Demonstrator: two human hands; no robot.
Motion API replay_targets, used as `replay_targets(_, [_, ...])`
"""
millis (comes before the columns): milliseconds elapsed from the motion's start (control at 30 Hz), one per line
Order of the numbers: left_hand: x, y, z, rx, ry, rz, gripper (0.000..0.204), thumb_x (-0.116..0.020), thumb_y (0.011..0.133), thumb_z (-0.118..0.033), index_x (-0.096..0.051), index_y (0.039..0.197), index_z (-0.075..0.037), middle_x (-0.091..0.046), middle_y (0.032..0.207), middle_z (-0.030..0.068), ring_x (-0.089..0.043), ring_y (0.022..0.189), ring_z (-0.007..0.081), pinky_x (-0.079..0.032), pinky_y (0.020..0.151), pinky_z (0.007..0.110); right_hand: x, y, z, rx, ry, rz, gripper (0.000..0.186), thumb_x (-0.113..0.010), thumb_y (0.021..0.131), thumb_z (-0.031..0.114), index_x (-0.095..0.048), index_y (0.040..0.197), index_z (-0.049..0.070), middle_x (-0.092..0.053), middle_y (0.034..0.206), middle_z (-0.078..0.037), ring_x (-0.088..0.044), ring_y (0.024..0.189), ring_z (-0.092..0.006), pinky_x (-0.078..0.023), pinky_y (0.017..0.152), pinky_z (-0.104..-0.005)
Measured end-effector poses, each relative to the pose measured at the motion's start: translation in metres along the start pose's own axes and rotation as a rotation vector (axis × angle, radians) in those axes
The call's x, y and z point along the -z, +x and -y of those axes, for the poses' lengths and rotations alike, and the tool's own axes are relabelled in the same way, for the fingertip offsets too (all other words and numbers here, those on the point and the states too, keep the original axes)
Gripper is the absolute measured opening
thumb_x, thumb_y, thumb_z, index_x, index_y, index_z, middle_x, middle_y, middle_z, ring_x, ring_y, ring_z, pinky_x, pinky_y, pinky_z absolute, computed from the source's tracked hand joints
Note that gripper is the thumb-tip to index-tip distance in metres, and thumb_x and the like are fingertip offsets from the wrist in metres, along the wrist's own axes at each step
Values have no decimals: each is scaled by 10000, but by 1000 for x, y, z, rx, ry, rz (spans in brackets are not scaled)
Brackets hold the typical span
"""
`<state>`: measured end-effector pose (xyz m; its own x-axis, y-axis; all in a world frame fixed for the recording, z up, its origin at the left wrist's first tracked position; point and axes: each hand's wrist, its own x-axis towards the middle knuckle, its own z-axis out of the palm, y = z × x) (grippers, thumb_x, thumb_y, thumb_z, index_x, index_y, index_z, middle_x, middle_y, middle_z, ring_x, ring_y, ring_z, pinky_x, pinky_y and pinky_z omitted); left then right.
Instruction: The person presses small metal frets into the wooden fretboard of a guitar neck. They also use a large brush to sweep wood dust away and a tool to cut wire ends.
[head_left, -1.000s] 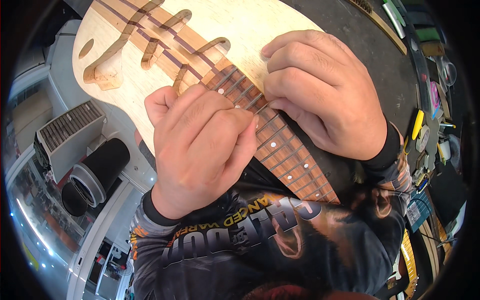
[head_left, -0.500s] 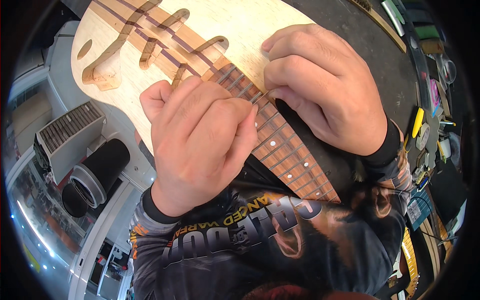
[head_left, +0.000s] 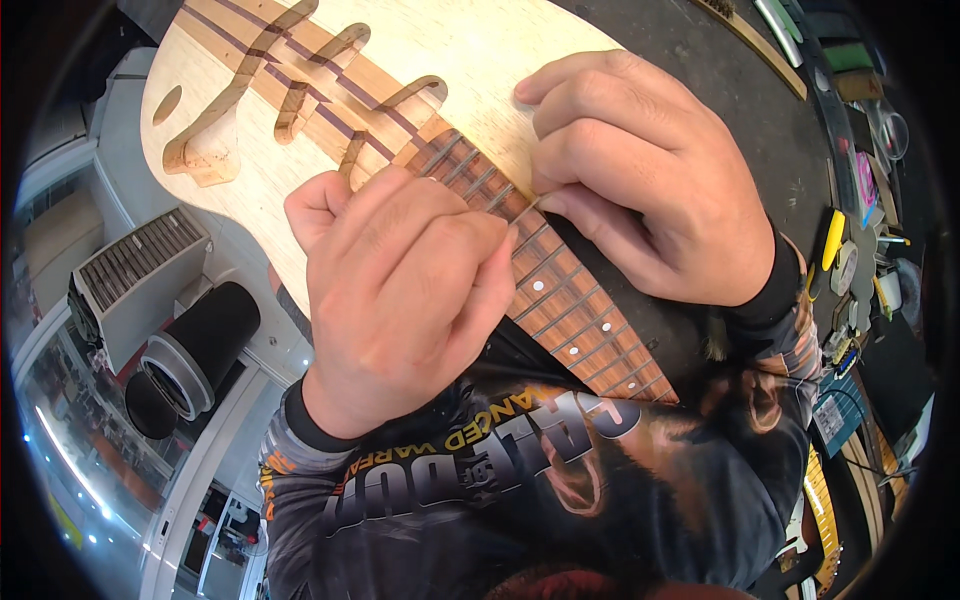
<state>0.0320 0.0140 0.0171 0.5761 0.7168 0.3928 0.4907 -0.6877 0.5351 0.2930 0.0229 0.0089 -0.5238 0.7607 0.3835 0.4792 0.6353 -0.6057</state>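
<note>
A pale guitar body (head_left: pixel 215 70) with routed cavities carries a dark striped wooden fretboard (head_left: pixel 565 310) with metal frets and white dot inlays. My left hand (head_left: pixel 405 285) is closed over the fretboard's left side, its thumb and index pinched near the middle; what they grip is hidden. My right hand (head_left: pixel 650 185) lies curled on the body's right part, upper fingertips on the pale wood, thumb and index pinching a thin strip, apparently fret wire (head_left: pixel 528 208), across the fretboard's edge.
A dark bench mat (head_left: pixel 770 150) bears a wooden-backed brush (head_left: pixel 770 55); assorted tools, including a yellow-handled one (head_left: pixel 834 240), line the right. A grey slotted box (head_left: pixel 140 280) and black cylinder (head_left: pixel 205 335) stand lower left. Another guitar neck (head_left: pixel 822 510) shows at lower right.
My right hand has risen slightly since a second ago. My left hand moved a little up, then back down. Both keep their pinched shape, and the guitar has shifted very slightly.
</note>
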Motion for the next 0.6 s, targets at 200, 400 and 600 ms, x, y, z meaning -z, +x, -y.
replay_targets(200, [-2,2,2,9,14,-4,266,-923,812,64,-783,979,-90,-729,869,37,-669,795,251,-394,875,429,-2,0,-2,-10,-24,11,288,-925,815,-18,-751,1034,51,-708,1079,-118,-778,1198,-407,-610,972,-499])
replay_targets(400, [2,1,2,-3,-2,17,264,-934,823,48,-787,990,-94,-727,877,35,-668,797,247,-386,874,427,3,2,-1,5,20,31,298,-929,813,-8,-748,1044,41,-711,1088,-126,-777,1196,-406,-614,974,-502])
replay_targets(600, [-1,0,5,1,51,-19,269,-938,816,46,-788,989,-96,-732,881,35,-670,805,244,-378,880,430,-5,2,0,-13,-67,7,299,-938,816,28,-755,1052,42,-715,1101,-127,-782,1189,-406,-614,968,-503])
